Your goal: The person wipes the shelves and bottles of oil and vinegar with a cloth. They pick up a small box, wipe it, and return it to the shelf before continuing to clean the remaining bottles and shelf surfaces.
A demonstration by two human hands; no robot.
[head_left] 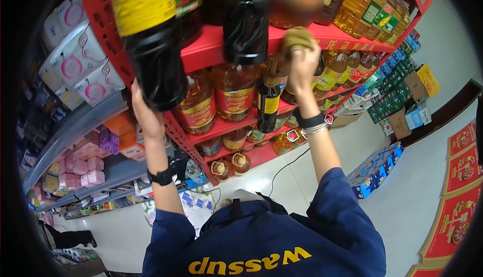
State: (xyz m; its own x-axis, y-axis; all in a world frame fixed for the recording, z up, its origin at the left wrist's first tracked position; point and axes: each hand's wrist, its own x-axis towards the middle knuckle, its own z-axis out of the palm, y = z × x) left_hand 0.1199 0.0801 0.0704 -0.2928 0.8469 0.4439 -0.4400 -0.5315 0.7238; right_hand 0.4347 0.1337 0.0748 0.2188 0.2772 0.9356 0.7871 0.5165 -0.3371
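Note:
My left hand [147, 113] is against the lower part of a large dark bottle [153, 60] with a yellow label, its fingers partly hidden behind it. The bottle hangs tilted in front of the left end of the red shelf. My right hand [304, 70] grips a brownish-green cloth [298, 38] at the front edge of the upper red shelf [329, 33]. Another dark bottle [245, 25] stands to the left of the cloth. Just above the cloth, a reddish-brown container [297, 0] is blurred.
Oil bottles [236, 93] fill the lower shelves, with a smaller dark bottle [269, 106] among them. White packs [80, 68] and a grey shelf [75, 131] are at the left. A blue carton [375, 169] lies on the floor at the right.

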